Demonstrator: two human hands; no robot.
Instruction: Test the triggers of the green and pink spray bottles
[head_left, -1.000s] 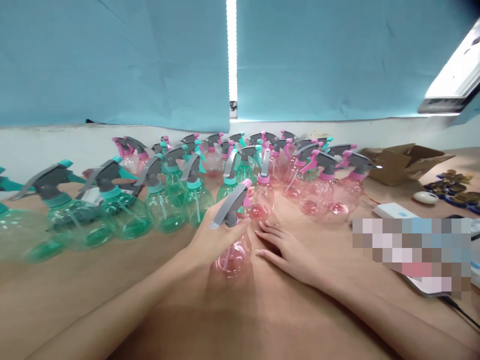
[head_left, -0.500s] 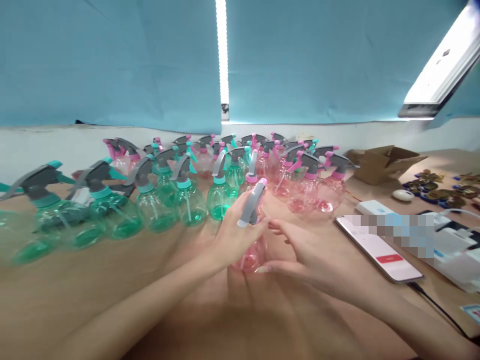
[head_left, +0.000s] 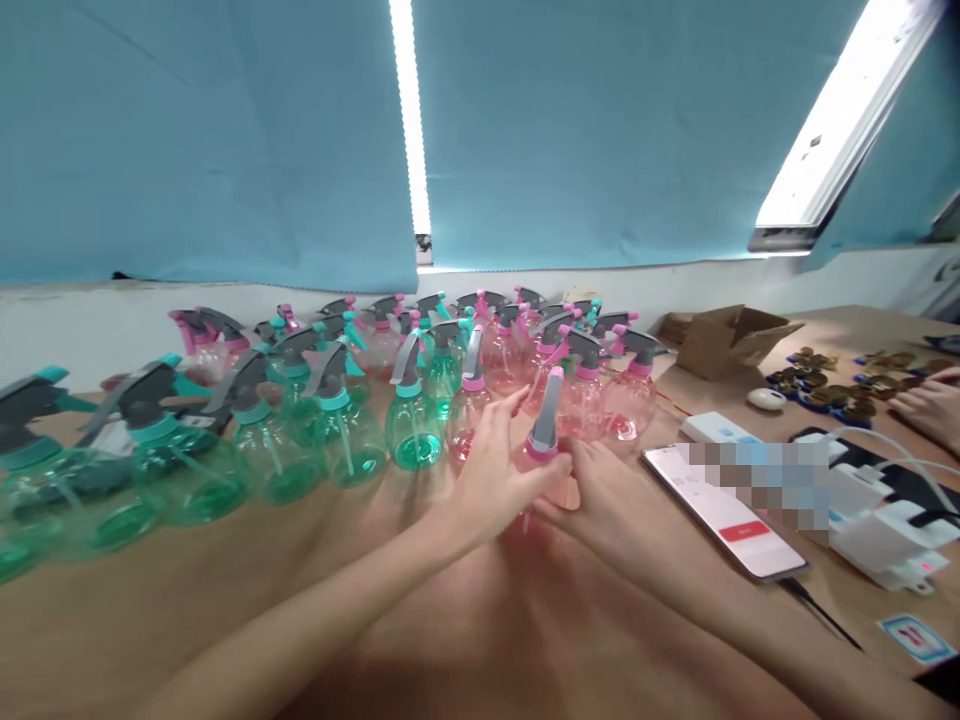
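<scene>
At the centre of the frame one bottle [head_left: 546,436] sits between the left hand [head_left: 495,475] and the right hand [head_left: 604,490] over the table [head_left: 337,650], with other bottles [head_left: 415,440] in staggered rows behind it and out to the left edge. The wall [head_left: 82,325] runs behind those rows, below the curtain [head_left: 225,150] across the top. Right of the hands lies a phone [head_left: 731,520], with chargers [head_left: 885,535] beyond it, a card [head_left: 916,638] at lower right, and a box [head_left: 716,345] farther back, left of the medals [head_left: 821,385].
</scene>
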